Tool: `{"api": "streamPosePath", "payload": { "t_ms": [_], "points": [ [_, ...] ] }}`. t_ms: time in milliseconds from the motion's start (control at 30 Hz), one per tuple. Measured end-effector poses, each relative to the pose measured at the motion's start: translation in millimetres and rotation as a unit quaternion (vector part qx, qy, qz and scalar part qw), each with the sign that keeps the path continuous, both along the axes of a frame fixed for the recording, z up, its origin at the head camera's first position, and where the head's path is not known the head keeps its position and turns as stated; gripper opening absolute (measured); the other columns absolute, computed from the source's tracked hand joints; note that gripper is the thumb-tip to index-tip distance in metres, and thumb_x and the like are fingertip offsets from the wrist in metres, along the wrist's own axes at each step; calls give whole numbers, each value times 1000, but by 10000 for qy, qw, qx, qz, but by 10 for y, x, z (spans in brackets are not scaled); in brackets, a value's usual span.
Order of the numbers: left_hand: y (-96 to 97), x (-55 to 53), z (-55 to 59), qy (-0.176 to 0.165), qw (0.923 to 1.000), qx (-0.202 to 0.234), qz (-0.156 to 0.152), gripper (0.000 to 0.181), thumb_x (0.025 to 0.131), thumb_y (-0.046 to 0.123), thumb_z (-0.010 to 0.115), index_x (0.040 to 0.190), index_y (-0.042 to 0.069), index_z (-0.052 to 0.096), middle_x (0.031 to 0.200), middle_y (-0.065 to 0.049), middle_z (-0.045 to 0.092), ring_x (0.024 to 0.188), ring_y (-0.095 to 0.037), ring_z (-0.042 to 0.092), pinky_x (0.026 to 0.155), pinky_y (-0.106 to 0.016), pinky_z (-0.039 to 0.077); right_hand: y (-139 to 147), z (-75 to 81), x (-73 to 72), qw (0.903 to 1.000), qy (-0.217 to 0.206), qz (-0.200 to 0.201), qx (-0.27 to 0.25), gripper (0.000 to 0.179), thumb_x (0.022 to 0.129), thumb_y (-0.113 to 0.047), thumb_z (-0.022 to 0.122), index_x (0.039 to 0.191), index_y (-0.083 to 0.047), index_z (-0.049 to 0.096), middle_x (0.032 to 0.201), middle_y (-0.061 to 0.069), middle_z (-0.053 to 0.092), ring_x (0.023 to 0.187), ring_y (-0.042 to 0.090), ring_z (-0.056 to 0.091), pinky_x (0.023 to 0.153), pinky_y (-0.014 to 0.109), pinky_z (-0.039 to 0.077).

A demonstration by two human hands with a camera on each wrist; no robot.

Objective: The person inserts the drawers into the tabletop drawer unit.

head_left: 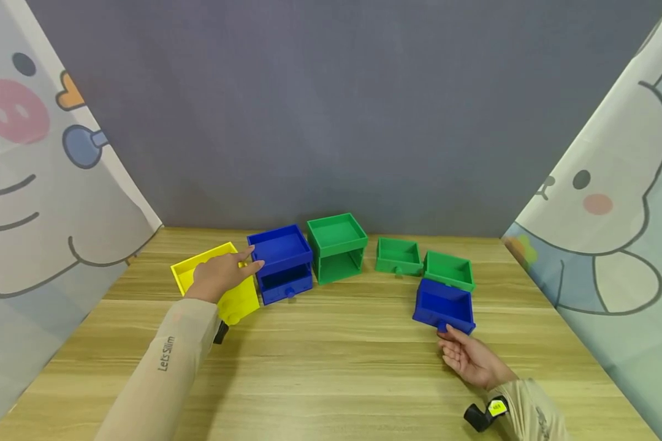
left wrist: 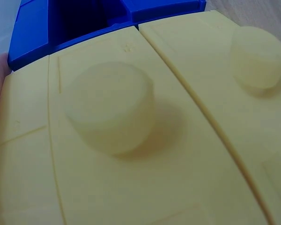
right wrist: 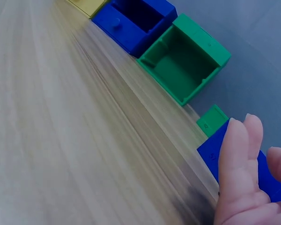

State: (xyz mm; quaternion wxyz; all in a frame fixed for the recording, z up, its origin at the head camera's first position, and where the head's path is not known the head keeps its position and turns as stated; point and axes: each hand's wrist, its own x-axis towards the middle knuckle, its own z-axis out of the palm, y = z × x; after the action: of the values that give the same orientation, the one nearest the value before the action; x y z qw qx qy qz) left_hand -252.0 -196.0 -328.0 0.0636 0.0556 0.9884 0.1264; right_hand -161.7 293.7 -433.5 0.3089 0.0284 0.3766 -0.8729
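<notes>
In the head view my left hand (head_left: 223, 274) reaches over a yellow drawer cabinet (head_left: 243, 301), its index finger and thumb stretched to the upper left corner of a blue cabinet (head_left: 281, 246). Two round knobs show large on the yellow cabinet's front (left wrist: 107, 108) in the left wrist view. The blue cabinet has a lower drawer (head_left: 288, 290) in place and an open slot above it. At the right, thumb and fingers of my right hand (head_left: 474, 364) pinch the knob of a loose blue drawer (head_left: 445, 304). The right wrist view shows that drawer partly hidden behind the fingers.
A green cabinet (head_left: 338, 245) with a hollow front stands right of the blue one. Two loose green drawers, one farther left (head_left: 398, 254) and one (head_left: 449, 269) right behind the blue drawer, lie on the wooden table (head_left: 331, 380). A grey wall (head_left: 331, 122) rises behind.
</notes>
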Motion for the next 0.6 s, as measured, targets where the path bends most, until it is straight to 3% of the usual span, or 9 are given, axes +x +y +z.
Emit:
{"api": "streamPosePath", "payload": {
  "t_ms": [300,600],
  "points": [
    [25,14,3,-19,10000,-6,72,69,96,59,40,150,17,32,54,-4,50,47,-16,26,47,-28,22,25,-9,-76,10000,-44,-45,-76,34,103,-18,43,94,0,71,85,8,73,80,9,70,79,21,51],
    [20,22,8,-14,10000,29,93,69,96,59,41,150,17,32,57,-5,52,49,-18,30,48,-29,24,11,-5,-131,9999,32,130,76,34,104,-17,41,95,1,69,84,8,73,78,8,70,78,20,51]
  ]
}}
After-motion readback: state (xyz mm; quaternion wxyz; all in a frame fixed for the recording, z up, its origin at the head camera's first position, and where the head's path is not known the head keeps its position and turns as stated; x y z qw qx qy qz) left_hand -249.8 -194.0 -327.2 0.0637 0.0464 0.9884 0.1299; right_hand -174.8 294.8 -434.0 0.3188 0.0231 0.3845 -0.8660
